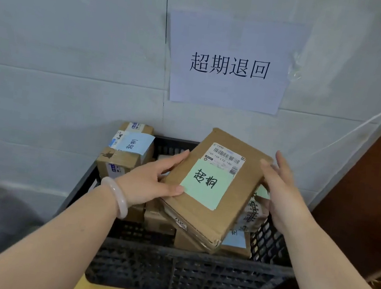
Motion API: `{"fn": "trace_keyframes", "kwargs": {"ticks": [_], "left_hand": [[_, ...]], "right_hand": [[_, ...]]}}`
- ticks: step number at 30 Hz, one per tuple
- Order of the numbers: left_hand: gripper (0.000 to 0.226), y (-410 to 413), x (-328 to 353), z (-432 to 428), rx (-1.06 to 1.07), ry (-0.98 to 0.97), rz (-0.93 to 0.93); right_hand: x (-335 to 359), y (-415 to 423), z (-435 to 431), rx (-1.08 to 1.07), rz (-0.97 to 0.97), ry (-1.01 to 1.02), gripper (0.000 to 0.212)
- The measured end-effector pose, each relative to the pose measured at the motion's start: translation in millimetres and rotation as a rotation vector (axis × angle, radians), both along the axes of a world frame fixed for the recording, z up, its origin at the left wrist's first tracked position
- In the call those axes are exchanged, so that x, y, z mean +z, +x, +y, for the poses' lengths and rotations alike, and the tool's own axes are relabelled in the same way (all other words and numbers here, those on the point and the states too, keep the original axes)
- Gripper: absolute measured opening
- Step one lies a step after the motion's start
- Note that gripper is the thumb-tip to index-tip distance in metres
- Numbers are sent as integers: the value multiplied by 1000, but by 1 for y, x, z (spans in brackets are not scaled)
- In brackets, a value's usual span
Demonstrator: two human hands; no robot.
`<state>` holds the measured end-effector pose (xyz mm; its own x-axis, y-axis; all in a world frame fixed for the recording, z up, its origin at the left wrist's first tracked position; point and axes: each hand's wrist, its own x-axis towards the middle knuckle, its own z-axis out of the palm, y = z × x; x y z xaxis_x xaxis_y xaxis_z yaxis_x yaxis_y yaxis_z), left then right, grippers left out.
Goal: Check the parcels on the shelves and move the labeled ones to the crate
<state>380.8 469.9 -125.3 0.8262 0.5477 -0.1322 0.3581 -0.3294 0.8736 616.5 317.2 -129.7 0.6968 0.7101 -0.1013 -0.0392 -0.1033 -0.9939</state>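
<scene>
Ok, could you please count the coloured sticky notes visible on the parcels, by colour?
Green notes: 2, one on the held parcel, one sliver at the right.
Blue notes: 2, back left and front right.
Total: 4.

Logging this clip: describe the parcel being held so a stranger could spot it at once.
Below the white wall sign stands a black plastic crate of parcels. Above the pile, the left hand grips a flat cardboard parcel. Its big green handwritten note below a barcode label sets it apart from the blue-noted box behind.
</scene>
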Motion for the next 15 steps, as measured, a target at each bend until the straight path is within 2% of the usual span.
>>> {"fn": "trace_keyframes", "kwargs": {"ticks": [2,4,7,9,12,14,15], "left_hand": [[79,2,2,3,-17,8,12],[78,5,2,3,35,-8,-51],[73,9,-4,-6,331,-67,-255],[83,9,-12,-16,513,-87,-306],[108,8,-25,-30,462,-153,-298],[106,7,-28,-32,409,-231,-306],[102,6,-27,-32,406,-256,-300]], "right_hand": [[0,5,5,28,9,5,54],[-5,8,6,-12,-7,-2,41],[-13,6,2,-101,66,-8,46],[-19,1,-2,-155,119,-11,53],[-23,-13,-9,-196,218,2,60],[-20,-22,-16,-165,197,-48,64],[-17,-26,-20,-135,121,-109,67]]}}
